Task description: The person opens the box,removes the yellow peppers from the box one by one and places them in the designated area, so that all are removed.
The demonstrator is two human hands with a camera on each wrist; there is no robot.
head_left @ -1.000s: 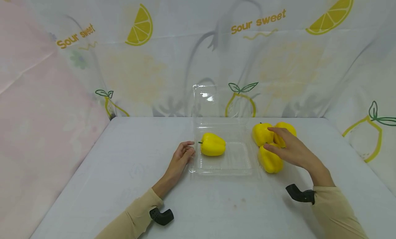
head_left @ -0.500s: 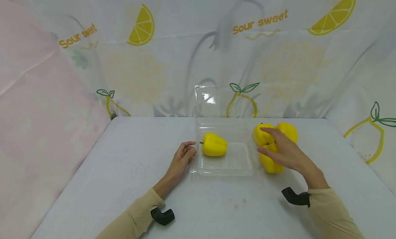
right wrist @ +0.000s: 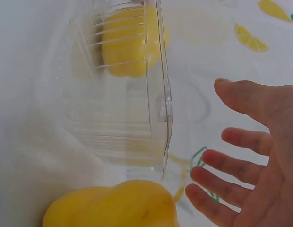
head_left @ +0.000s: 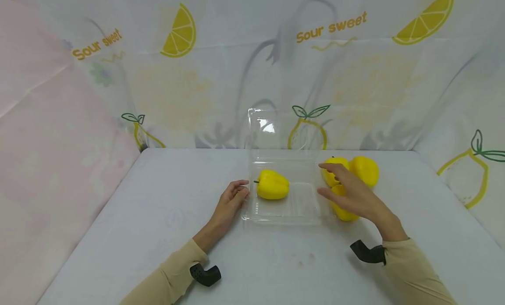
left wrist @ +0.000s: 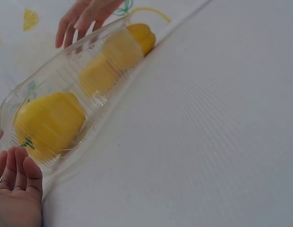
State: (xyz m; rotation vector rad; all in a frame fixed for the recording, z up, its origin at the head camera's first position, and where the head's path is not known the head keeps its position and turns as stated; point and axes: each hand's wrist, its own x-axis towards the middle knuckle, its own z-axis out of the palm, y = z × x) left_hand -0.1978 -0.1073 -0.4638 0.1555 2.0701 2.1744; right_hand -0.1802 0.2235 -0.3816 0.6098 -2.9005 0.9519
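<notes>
A yellow bell pepper (head_left: 272, 185) lies on its side in the left half of a clear plastic clamshell box (head_left: 282, 219), its green stem pointing left. The box's lid (head_left: 262, 140) stands raised at the back. My left hand (head_left: 230, 202) rests against the box's left wall with loosely bent fingers. Over the other peppers hovers my right hand (head_left: 357, 197), fingers spread and holding nothing, its fingertips near the box's right rim. Three yellow peppers sit right of the box: one at the back right (head_left: 364, 170), one at the back left (head_left: 328, 177), and one in front (head_left: 344, 214), the last two partly hidden by the hand.
A white-covered table (head_left: 169, 200) carries everything. A printed cloth (head_left: 221, 86) with lemon drawings hangs behind it, close to the lid. Black curved pieces (head_left: 368, 252) stick out from both sleeves.
My right hand has moved left across the peppers toward the box, uncovering the back-right pepper. My left hand, the box and the pepper inside have stayed put.
</notes>
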